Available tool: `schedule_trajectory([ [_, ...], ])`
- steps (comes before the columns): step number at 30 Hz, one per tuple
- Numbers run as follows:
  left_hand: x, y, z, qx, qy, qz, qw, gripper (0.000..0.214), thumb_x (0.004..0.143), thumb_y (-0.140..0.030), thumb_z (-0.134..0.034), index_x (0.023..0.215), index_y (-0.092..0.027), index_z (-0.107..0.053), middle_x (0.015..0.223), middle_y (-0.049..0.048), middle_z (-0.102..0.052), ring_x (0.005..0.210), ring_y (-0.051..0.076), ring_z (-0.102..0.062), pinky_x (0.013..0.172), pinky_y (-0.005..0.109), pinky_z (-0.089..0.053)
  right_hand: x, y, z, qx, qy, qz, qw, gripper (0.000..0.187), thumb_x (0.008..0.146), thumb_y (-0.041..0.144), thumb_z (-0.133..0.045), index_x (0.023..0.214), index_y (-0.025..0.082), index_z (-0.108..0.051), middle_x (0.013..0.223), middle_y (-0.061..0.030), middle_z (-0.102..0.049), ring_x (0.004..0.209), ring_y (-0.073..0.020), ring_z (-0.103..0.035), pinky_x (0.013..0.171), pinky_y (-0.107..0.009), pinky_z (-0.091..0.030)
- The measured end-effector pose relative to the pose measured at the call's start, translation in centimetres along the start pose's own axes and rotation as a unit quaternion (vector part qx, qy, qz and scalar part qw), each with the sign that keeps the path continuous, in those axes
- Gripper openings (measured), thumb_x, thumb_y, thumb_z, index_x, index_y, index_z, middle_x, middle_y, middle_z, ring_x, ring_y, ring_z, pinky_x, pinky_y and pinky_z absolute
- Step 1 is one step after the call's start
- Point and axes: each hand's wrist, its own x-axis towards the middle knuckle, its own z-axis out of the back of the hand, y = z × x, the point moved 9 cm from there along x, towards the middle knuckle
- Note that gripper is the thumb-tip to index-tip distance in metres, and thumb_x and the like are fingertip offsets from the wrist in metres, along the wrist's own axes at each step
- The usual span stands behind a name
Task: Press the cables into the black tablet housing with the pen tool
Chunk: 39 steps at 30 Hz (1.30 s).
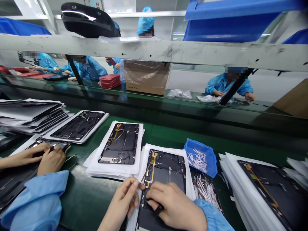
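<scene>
Right hand [174, 205] over tablet frame [166, 173], fingertips hidden.

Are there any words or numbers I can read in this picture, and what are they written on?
None can be read.
Cardboard box on the far side of the belt: a small dark print near its bottom left corner, too small to read.
Open tablet under the person's left hand and right hand: no legible marking.
Blue bin of white strips: no label visible.

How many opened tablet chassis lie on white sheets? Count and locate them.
5: under the right hand, middle, back left, co-worker's, far right. Stacks may hide more.
</scene>
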Motion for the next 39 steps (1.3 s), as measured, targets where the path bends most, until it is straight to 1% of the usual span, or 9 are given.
schedule_trajectory([
  [3, -0.2, -0.2, -0.1, -0.004, 0.000, 0.001, 1.000, 0.056, 0.079, -0.071, -0.061, 0.086, -0.017, -0.053, 0.051, -0.0068, -0.048, 0.033, 0.003, -0.025, 0.035, 0.017, -0.015, -1.0, -0.2, 2.7, 0.143, -0.120, -0.018, 0.982, 0.024, 0.096, 0.027, -0.043, 0.103, 0.021, -0.065, 0.097, -0.0040, -0.068, 0.088, -0.0162, -0.064, 0.077, -0.028, -0.045],
  [5, -0.4, -0.4, -0.3, -0.007, 0.004, 0.005, 1.000, 0.056, 0.078, -0.071, -0.062, 0.084, -0.016, -0.055, 0.049, -0.0070, -0.046, 0.034, 0.003, -0.025, 0.035, 0.016, -0.015, -2.1, -1.4, 3.7, 0.256, -0.186, -0.063, 0.947, 0.040, 0.100, 0.040, -0.034, 0.104, 0.020, -0.068, 0.093, -0.0065, -0.068, 0.084, -0.0164, -0.063, 0.075, -0.028, -0.048],
  [9, -1.1, -0.4, -1.2, -0.016, 0.037, 0.026, 0.999, 0.055, 0.079, -0.070, -0.062, 0.079, -0.015, -0.058, 0.043, -0.0078, -0.042, 0.032, 0.002, -0.020, 0.033, 0.016, -0.013, -3.7, -4.4, 0.1, 0.515, -0.166, -0.233, 0.808, 0.070, 0.093, 0.070, -0.027, 0.109, 0.015, -0.068, 0.068, -0.0042, -0.065, 0.047, -0.0105, -0.056, 0.046, -0.022, -0.039],
  [11, -1.3, -0.2, -1.8, -0.024, 0.058, 0.037, 0.997, 0.054, 0.081, -0.070, -0.061, 0.078, -0.016, -0.058, 0.041, -0.0075, -0.042, 0.031, 0.002, -0.019, 0.033, 0.016, -0.013, -3.6, -4.4, -1.6, 0.559, -0.148, -0.248, 0.777, 0.069, 0.084, 0.075, -0.046, 0.098, 0.012, -0.069, 0.068, -0.0060, -0.067, 0.050, -0.0119, -0.061, 0.049, -0.022, -0.043],
  [14, -1.6, 0.3, -2.5, -0.044, 0.091, 0.051, 0.994, 0.054, 0.081, -0.070, -0.061, 0.077, -0.016, -0.058, 0.040, -0.0071, -0.043, 0.029, 0.002, -0.018, 0.031, 0.016, -0.013, -3.3, -4.4, -2.2, 0.498, -0.150, -0.254, 0.816, 0.057, 0.073, 0.069, -0.067, 0.082, 0.012, -0.067, 0.060, -0.0042, -0.064, 0.054, -0.0125, -0.061, 0.056, -0.023, -0.046],
  [17, -1.8, 0.6, -3.3, -0.070, 0.125, 0.059, 0.988, 0.053, 0.081, -0.070, -0.062, 0.075, -0.017, -0.056, 0.039, -0.0081, -0.040, 0.028, 0.002, -0.019, 0.030, 0.016, -0.012, -3.1, -4.0, -1.9, 0.461, -0.150, -0.236, 0.842, 0.048, 0.081, 0.062, -0.063, 0.082, 0.014, -0.064, 0.059, -0.0026, -0.064, 0.053, -0.0115, -0.061, 0.057, -0.023, -0.046],
  [21, -2.0, 0.7, -3.4, -0.080, 0.122, 0.066, 0.987, 0.051, 0.083, -0.067, -0.061, 0.075, -0.016, -0.057, 0.039, -0.0088, -0.039, 0.029, 0.002, -0.019, 0.032, 0.015, -0.012, -3.2, -3.5, -1.5, 0.468, -0.156, -0.204, 0.846, 0.041, 0.086, 0.056, -0.060, 0.082, 0.015, -0.063, 0.069, -0.0047, -0.068, 0.056, -0.0123, -0.065, 0.058, -0.022, -0.048],
  [32, -1.8, 0.8, -3.2, -0.063, 0.097, 0.051, 0.992, 0.052, 0.082, -0.067, -0.062, 0.073, -0.016, -0.057, 0.037, -0.0086, -0.039, 0.028, 0.002, -0.019, 0.032, 0.016, -0.011, -2.6, -2.4, 0.6, 0.345, -0.195, -0.163, 0.903, 0.027, 0.088, 0.039, -0.059, 0.084, 0.014, -0.071, 0.060, -0.0045, -0.071, 0.057, -0.0153, -0.068, 0.063, -0.024, -0.054],
  [39, -2.0, 0.5, -3.0, -0.035, 0.088, 0.058, 0.994, 0.056, 0.079, -0.071, -0.062, 0.077, -0.015, -0.059, 0.041, -0.0063, -0.047, 0.029, 0.002, -0.022, 0.034, 0.016, -0.013, -2.7, -2.2, 0.5, 0.347, -0.208, -0.155, 0.901, 0.025, 0.089, 0.034, -0.058, 0.092, 0.016, -0.075, 0.069, -0.0034, -0.072, 0.056, -0.0127, -0.068, 0.069, -0.025, -0.055],
])
